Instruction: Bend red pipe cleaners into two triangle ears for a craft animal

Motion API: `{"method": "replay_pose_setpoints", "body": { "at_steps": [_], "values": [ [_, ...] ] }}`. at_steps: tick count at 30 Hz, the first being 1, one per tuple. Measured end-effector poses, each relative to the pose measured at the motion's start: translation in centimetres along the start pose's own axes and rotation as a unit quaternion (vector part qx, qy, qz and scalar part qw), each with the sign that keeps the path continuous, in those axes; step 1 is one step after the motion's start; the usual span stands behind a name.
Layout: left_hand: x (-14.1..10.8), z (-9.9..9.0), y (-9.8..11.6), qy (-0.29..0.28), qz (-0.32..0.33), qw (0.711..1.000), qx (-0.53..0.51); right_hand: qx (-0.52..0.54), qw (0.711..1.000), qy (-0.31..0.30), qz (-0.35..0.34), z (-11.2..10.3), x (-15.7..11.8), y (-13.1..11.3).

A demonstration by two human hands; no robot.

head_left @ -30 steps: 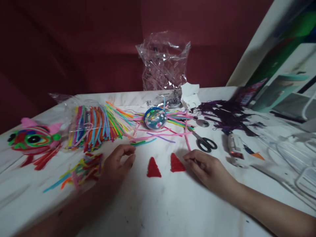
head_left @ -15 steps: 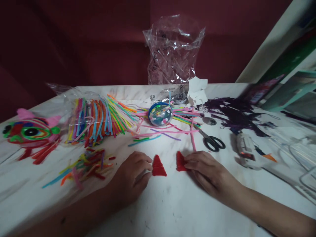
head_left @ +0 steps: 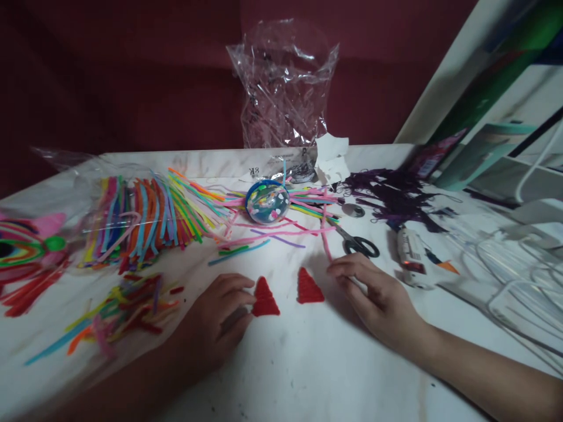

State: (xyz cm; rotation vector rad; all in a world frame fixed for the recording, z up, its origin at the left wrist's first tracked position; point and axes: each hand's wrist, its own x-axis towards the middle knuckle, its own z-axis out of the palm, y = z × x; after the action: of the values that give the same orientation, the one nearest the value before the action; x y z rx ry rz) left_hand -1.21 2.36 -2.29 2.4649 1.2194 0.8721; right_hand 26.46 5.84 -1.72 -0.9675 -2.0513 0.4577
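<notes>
Two fuzzy red triangles lie side by side on the white marbled table, a left triangle (head_left: 266, 300) and a right triangle (head_left: 309, 287). My left hand (head_left: 215, 313) is open, its fingers curved and parted from the thumb. Its fingertips come right up to the left triangle's edge; whether they touch I cannot tell. To the right of the other triangle, my right hand (head_left: 380, 296) hovers low with bent fingers, open and apart from it. Black-handled scissors (head_left: 358, 245) lie beyond my right hand.
Colourful pipe cleaners (head_left: 145, 217) spill from a clear bag at the left, with loose scraps (head_left: 127, 316) nearer. A decorated round piece (head_left: 267, 202) sits centre back. At the right are a glue gun (head_left: 411, 258), white cables (head_left: 505, 281) and purple strands (head_left: 391, 193). A pink creature (head_left: 30, 252) stands far left.
My right hand has let go of the right triangle and drawn away to the right. My left hand stays beside the left triangle. The whole view has shifted, moving the scene leftward.
</notes>
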Motion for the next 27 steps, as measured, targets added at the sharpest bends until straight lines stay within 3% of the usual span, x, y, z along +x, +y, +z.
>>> {"method": "replay_pose_setpoints", "body": {
  "at_steps": [4,8,13,27],
  "values": [
    [-0.04,-0.25,0.04,0.017,0.005,1.000,0.006,0.001,0.999,0.010,0.039,0.06,-0.04,0.47],
    [0.12,-0.56,0.42,0.032,0.007,0.999,0.007,-0.008,1.000,-0.016,0.004,0.20,0.01,0.30],
    [0.41,-0.52,0.90,0.008,0.041,0.999,-0.017,-0.020,0.998,-0.045,-0.027,0.20,0.14,-0.02],
    [0.39,-0.33,0.62,0.011,0.031,0.999,-0.002,-0.037,0.997,-0.046,-0.047,0.37,0.14,-0.06]
  ]
}}
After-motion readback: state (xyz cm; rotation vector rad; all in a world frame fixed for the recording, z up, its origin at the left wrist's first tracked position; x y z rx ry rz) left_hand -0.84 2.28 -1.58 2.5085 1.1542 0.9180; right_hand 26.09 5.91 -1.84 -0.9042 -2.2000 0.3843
